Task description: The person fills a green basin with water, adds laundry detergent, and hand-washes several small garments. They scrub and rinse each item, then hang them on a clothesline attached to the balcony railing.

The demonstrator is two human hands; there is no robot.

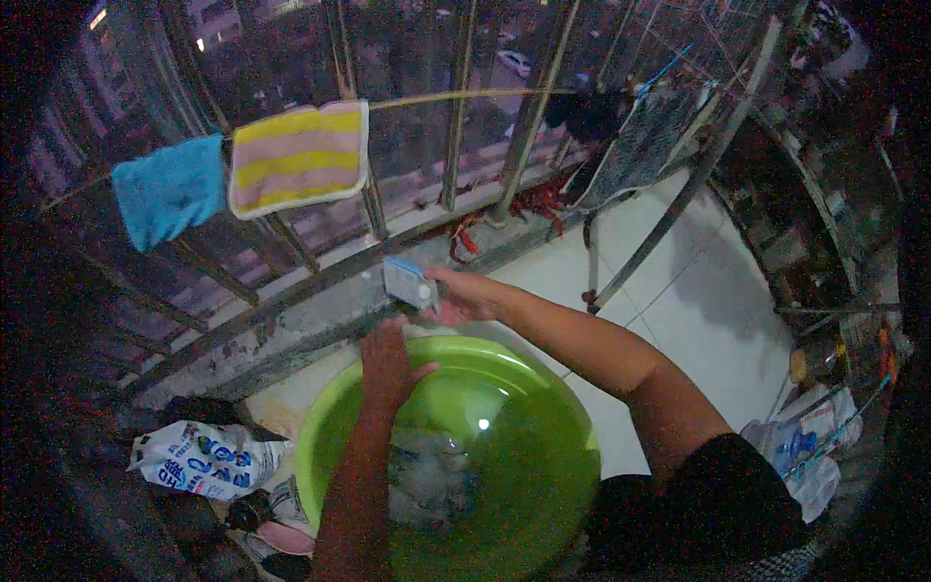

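My right hand [469,298] grips a small pale, flat object with a blue edge [409,282], beyond the far rim of a large green plastic basin [502,351]. What the object is cannot be told. My left hand [389,356] is at the basin's far left rim, just below the object, thumb apart; blur hides whether its fingers touch anything. Water seems to stand in the basin, with bright reflections on it. A whitish, cloth-like mass [429,480] lies in the basin, partly behind my left forearm.
A blue cloth [171,190] and a striped yellow-and-pink towel [302,160] hang on the railing line. A printed white plastic bag [207,458] lies left of the basin. A metal rack leg [654,211] stands on the tiled floor [698,305]; plastic bags [814,444] are at right.
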